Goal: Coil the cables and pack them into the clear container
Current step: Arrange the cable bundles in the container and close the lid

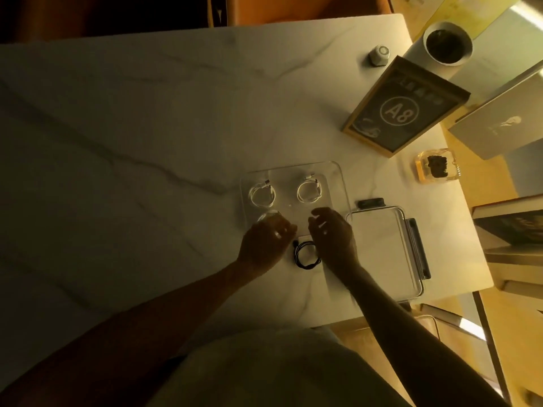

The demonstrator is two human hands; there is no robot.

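We see both hands over the near half of the clear container (pixel 338 171), a shallow transparent tray resting on the marble table (pixel 132 127). The left hand (pixel 266 242) and the right hand (pixel 332 233) are set apart from each other, with a gap between them.

The left hand lies knuckles up with its fingers curled over a white coil (pixel 268 215) in the tray's near left corner; whether the fingers actually grip it cannot be determined. The right hand hovers with loosely curved fingers and holds nothing that we can see.

Beyond the left hand, a second white coiled cable (pixel 262 196) lies inside the tray. Beyond the right hand, a third white coiled cable (pixel 309 191) lies beside it, the two apart.

Between the two wrists, a black coiled cable (pixel 305 255) lies near the tray's near edge; whether it is inside cannot be determined.

Just to the right of the right hand, the clear lid (pixel 385 251) with dark latches lies flat on the table. Farther beyond the right hand stands a framed sign marked A8 (pixel 402 110).
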